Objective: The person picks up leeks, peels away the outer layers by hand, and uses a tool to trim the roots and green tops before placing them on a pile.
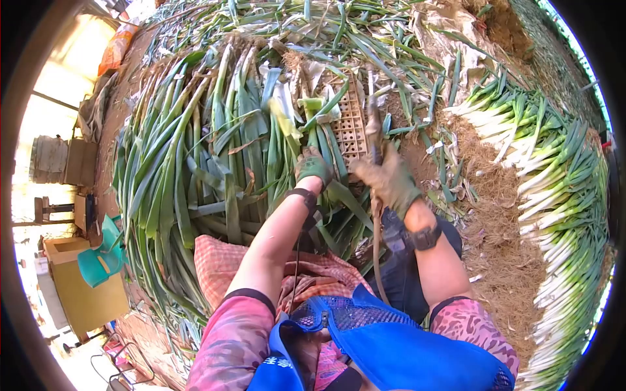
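Note:
My left hand (313, 165), in a green glove, is closed on green leek leaves at the right side of a large heap of leeks (176, 150). To its right, my gloved right hand (390, 177) is blurred by motion, beside a brown hose (376, 228) with a dark nozzle-like part above it; whether the fingers grip it is unclear. Just beyond and between my hands lies a tan plastic crate (350, 120) with round holes. A checked cloth (225, 264) covers my lap.
Trimmed leeks with white stems (541, 208) lie in a long row at the right, beside a pile of roots (499, 228). Loose leaves (365, 32) litter the far ground. A teal chair (103, 254) and a yellowish box (85, 287) stand at the left.

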### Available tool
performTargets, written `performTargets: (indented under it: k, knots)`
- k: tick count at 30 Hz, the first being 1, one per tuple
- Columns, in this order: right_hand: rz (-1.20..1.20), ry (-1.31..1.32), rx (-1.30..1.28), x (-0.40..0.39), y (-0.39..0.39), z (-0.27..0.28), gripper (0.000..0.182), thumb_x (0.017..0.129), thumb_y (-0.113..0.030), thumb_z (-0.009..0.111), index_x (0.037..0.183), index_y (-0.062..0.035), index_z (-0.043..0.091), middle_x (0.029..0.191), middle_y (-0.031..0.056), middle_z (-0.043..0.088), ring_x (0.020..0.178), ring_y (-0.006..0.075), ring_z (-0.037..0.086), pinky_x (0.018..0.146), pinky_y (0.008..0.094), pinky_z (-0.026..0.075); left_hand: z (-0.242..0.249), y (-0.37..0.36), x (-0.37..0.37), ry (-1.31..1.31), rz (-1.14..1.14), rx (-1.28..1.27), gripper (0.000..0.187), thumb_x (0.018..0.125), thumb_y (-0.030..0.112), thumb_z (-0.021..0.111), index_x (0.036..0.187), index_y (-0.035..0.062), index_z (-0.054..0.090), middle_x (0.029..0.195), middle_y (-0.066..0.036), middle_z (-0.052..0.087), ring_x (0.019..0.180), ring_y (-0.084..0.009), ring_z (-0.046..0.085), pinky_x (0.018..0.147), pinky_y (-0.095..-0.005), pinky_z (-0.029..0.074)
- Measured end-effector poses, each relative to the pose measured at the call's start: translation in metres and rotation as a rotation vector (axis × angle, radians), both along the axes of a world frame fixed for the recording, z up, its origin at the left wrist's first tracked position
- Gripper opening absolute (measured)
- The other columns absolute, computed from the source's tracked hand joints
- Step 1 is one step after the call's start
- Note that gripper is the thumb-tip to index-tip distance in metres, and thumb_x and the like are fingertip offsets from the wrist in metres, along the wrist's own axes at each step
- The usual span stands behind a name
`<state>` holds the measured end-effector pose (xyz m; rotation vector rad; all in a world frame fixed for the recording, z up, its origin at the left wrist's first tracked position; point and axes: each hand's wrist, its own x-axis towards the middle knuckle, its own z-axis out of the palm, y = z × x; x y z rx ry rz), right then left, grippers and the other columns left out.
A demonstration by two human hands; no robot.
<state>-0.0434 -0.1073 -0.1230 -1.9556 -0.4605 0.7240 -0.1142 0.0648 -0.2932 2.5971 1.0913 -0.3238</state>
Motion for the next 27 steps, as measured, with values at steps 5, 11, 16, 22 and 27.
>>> performTargets:
  k: [5, 11, 16, 22, 27]
  knots:
    - [0.067, -0.047, -0.091, 0.0, -0.007, 0.011, 0.064, 0.072, -0.036, 0.079, 0.117, 0.0023, 0.054, 0.095, 0.0126, 0.068, 0.086, 0.0194, 0.064, 0.079, 0.0347, 0.052, 0.026, 0.044, 0.048, 0.249, 0.17, -0.169, 0.079, 0.074, 0.046, 0.075, 0.132, -0.0015, 0.052, 0.12, -0.019, 0.065, 0.108, -0.0287, 0.065, 0.09, -0.042, 0.052]
    - [0.157, -0.209, -0.244, 0.012, -0.014, 0.009, 0.081, 0.074, -0.047, 0.073, 0.128, 0.0055, 0.043, 0.1, 0.0283, 0.066, 0.097, 0.0427, 0.065, 0.083, 0.0466, 0.05, 0.045, 0.034, 0.026, 0.013, 0.054, -0.686, 0.06, 0.071, 0.045, 0.074, 0.111, 0.0001, 0.068, 0.106, -0.015, 0.07, 0.088, -0.0271, 0.068, 0.083, -0.0347, 0.052]
    - [0.214, -0.139, -0.39, 0.011, -0.012, 0.015, 0.084, 0.074, -0.051, 0.07, 0.131, 0.0052, 0.044, 0.106, 0.0315, 0.064, 0.104, 0.0442, 0.062, 0.089, 0.0452, 0.048, 0.111, 0.027, -0.023, -0.525, 0.385, -1.261, 0.035, 0.088, 0.033, 0.067, 0.104, 0.0018, 0.064, 0.082, -0.004, 0.064, 0.067, -0.0129, 0.06, 0.058, -0.0265, 0.049]
    - [0.455, -0.106, -0.509, -0.032, -0.02, -0.02, 0.065, 0.076, -0.045, 0.066, 0.115, 0.0044, 0.051, 0.101, 0.0311, 0.065, 0.1, 0.0444, 0.063, 0.086, 0.0455, 0.049, 0.028, 0.024, -0.09, -0.274, 0.309, -1.19, 0.035, 0.096, 0.034, 0.054, 0.102, 0.0026, 0.068, 0.083, -0.004, 0.066, 0.072, -0.0132, 0.061, 0.067, -0.0301, 0.05]
    - [0.537, -0.09, -0.578, -0.112, -0.058, -0.016, 0.05, 0.08, -0.038, 0.062, 0.111, -0.0004, 0.05, 0.097, 0.0268, 0.067, 0.093, 0.0446, 0.065, 0.086, 0.0502, 0.05, 0.025, 0.017, -0.113, -0.347, 0.422, -1.217, 0.034, 0.097, 0.033, 0.054, 0.101, 0.0028, 0.067, 0.083, -0.005, 0.066, 0.066, -0.0138, 0.059, 0.062, -0.03, 0.049]
